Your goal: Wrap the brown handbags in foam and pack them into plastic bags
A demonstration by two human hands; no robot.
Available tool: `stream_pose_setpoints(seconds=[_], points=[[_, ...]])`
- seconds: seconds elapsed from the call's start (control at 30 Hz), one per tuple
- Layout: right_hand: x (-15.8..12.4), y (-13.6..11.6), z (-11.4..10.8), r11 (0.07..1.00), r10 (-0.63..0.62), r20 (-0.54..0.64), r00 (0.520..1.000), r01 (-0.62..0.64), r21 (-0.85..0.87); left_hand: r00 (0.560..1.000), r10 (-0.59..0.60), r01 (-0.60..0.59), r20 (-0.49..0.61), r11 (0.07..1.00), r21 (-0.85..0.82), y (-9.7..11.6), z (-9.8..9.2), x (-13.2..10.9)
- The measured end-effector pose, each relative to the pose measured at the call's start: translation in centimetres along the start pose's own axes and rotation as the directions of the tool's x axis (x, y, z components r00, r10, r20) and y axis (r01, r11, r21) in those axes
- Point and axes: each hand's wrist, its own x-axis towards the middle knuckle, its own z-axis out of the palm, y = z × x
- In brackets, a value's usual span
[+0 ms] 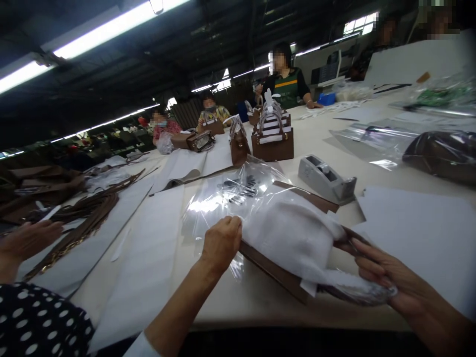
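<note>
A brown handbag (275, 270) lies on its side on the table in front of me, with white padding (290, 235) covering its middle. My left hand (223, 243) is closed at the bag's left end, its fingers pinching the edge where clear plastic film (208, 208) spreads out. On the right, my right hand (383, 277) wraps round the bag's handles, one of them covered in clear wrap (353, 290). Black printing shows on the film beyond the bag.
A grey tape dispenser (327, 178) stands behind the bag. Finished brown handbags (273, 144) stand farther back. Brown straps (89, 223) and a co-worker's hand (29, 240) are at left. White sheets (420, 238) and a plastic-covered brown bag (442, 156) lie right. People sit across the table.
</note>
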Motion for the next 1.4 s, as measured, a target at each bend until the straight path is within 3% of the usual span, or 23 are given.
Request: stream_pose_setpoints(seconds=[0.13, 0.23, 0.33, 0.43, 0.5, 0.6, 0.67, 0.8, 0.87, 0.97, 1.03, 1.1, 1.17, 1.27, 1.4], points=[[0.4, 0.5, 1.3, 0.972, 0.064, -0.030, 0.998, -0.055, 0.228, 0.989, 0.148, -0.147, 0.025, 0.989, -0.027, 3.0, 0.3, -0.3], [1.5, 1.2, 3.5, 0.958, 0.078, 0.033, 0.996, -0.084, 0.275, 0.934, 0.356, -0.354, 0.027, 0.932, -0.078, 6.1, 0.1, -0.3], [3.3, 2.0, 6.1, 0.960, 0.083, 0.122, 0.989, -0.113, 0.255, 0.922, 0.386, -0.379, 0.040, 0.917, -0.126, 7.4, -0.1, 0.3], [4.9, 2.4, 8.3, 0.967, 0.088, 0.187, 0.978, -0.129, 0.219, 0.960, 0.276, -0.260, 0.050, 0.942, -0.212, 6.2, -0.5, 1.4], [5.6, 2.3, 8.9, 0.970, 0.098, 0.213, 0.972, -0.142, 0.198, 0.984, 0.175, -0.179, -0.042, 0.936, -0.303, 4.5, -0.8, 2.1], [6.4, 1.9, 8.9, 0.976, 0.119, 0.244, 0.962, -0.158, 0.148, 0.981, 0.002, -0.090, -0.192, 0.886, -0.454, 2.4, -0.9, 2.8], [6.9, 1.6, 8.7, 0.979, 0.147, 0.253, 0.956, -0.177, 0.100, 0.989, -0.012, -0.071, -0.146, 0.835, -0.546, 2.1, -0.8, 2.9], [7.5, 0.8, 8.3, 0.980, 0.184, 0.293, 0.938, -0.199, 0.023, 0.993, 0.122, -0.088, 0.003, 0.731, -0.676, 3.2, -0.7, 2.3], [7.3, 0.3, 8.1, 0.983, 0.176, 0.335, 0.925, -0.180, -0.019, 0.996, 0.085, -0.049, 0.017, 0.714, -0.698, 3.5, -1.0, 2.2], [6.7, -0.3, 7.8, 0.987, 0.160, 0.376, 0.913, -0.142, -0.074, 0.992, -0.095, 0.027, -0.079, 0.794, -0.607, 3.1, -1.2, 3.4], [6.5, -0.6, 7.6, 0.987, 0.157, 0.368, 0.916, -0.139, -0.076, 0.980, -0.130, 0.055, -0.152, 0.906, -0.419, 2.5, -0.5, 5.2], [6.9, -0.6, 7.8, 0.987, 0.159, 0.354, 0.922, -0.139, -0.080, 0.991, -0.093, 0.069, -0.096, 0.972, -0.225, 1.8, 1.1, 7.3], [7.7, -0.3, 8.4, 0.986, 0.157, 0.344, 0.926, -0.129, -0.103, 0.998, -0.062, 0.062, 0.005, 0.988, -0.141, 1.1, 3.0, 9.1], [9.0, 0.2, 10.0, 0.983, 0.129, 0.306, 0.943, -0.081, -0.165, 0.999, 0.000, 0.007, 0.041, 0.986, -0.169, 0.3, 5.2, 10.7], [8.6, -0.6, 10.5, 0.960, -0.005, 0.203, 0.979, 0.062, -0.273, 0.993, 0.113, -0.100, 0.038, 0.964, -0.248, -1.1, 6.0, 11.6]])
